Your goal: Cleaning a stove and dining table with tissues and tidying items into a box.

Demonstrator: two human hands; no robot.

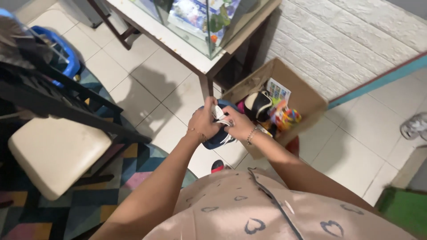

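Both my hands hold a dark blue shoe (219, 138) with white laces in front of my chest. My left hand (203, 122) grips its left side and top. My right hand (239, 124) pinches the white laces on its right side. The shoe hangs just in front of an open cardboard box (307, 95) on the floor, which holds a black and cream ball-like toy (258, 105), colourful toys (286, 119) and a printed card (278, 91).
A glass aquarium (202, 22) stands on a wooden table (178, 42) at the top. A cushioned chair (53, 153) is at my left on a patterned rug (106, 191). A blue basket (62, 51) sits far left, a grey shoe (414, 126) far right.
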